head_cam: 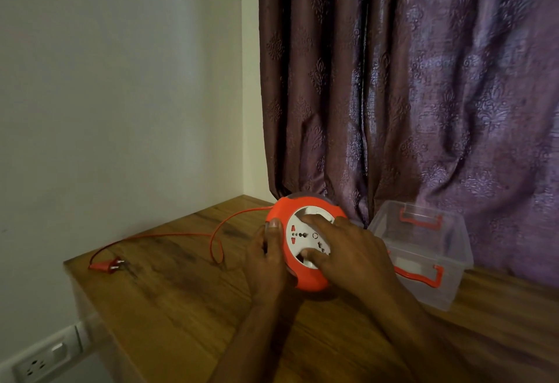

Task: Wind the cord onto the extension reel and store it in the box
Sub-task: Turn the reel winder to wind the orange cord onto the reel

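Note:
An orange round extension reel (311, 283) with a white socket face (299, 237) stands tilted on the wooden table (181, 307). My left hand (267, 261) grips its left rim, thumb on the orange edge. My right hand (348, 249) lies over the white face, fingers pressed into its recesses. The orange cord (169, 235) runs from the reel's top left across the table, loops once, and ends in an orange plug (107, 265) near the table's left edge. A clear plastic box (453, 264) with orange latches stands open just right of the reel.
A purple patterned curtain (423, 80) hangs behind the table. A white wall (121, 80) is on the left, with a socket plate (45, 358) low down. The table's left edge (72, 276) is close to the plug.

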Tool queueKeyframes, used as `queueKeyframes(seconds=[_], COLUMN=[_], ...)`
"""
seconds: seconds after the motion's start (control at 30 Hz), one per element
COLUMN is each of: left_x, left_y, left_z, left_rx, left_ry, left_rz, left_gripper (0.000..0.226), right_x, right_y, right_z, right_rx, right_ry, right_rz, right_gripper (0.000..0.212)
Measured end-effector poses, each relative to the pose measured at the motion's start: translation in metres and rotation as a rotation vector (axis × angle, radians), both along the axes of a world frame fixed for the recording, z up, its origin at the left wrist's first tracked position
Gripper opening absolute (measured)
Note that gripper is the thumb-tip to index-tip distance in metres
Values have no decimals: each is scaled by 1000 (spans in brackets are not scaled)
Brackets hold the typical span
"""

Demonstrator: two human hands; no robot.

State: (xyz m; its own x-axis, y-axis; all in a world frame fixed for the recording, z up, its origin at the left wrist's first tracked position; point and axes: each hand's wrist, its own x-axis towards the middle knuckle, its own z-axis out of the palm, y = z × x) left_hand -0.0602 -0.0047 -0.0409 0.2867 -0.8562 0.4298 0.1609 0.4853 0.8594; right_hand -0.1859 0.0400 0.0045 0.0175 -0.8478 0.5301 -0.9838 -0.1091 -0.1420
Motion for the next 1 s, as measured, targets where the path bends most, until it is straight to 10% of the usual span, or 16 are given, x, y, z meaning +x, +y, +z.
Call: queueKeyframes(seconds=[1.0], left_x=[4], left_y=[-1], left_z=[2], left_rx=[56], left_ry=[54], left_rz=[-106], left_gripper=[21], right_x=[1], right_y=[14], right_z=[17], right_rx=[190], right_ry=[216], right_rz=[212], right_gripper=[37])
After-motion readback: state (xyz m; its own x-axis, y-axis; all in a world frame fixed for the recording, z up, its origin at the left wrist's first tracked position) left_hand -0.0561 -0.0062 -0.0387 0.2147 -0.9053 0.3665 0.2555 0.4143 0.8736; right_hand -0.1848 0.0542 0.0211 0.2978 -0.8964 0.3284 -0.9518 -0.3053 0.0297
